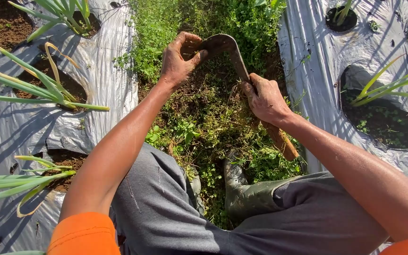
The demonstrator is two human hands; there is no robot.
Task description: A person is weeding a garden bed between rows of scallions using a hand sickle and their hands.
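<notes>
A curved sickle (232, 52) with a dark, dirty blade and a wooden handle (282, 140) is held over a weedy strip of ground (204, 113). My right hand (265, 100) is closed around the handle just below the blade. My left hand (180, 57) pinches the curved tip of the blade between thumb and fingers. Both forearms reach out from orange sleeves. Below them are my grey trousers and a green rubber boot (242, 191) standing in the weeds.
Silver plastic mulch sheets (100, 85) cover the beds on both sides, with round holes holding long-leaved green plants (34, 89) on the left and another plant (383, 87) on the right. Low green weeds fill the furrow between the sheets.
</notes>
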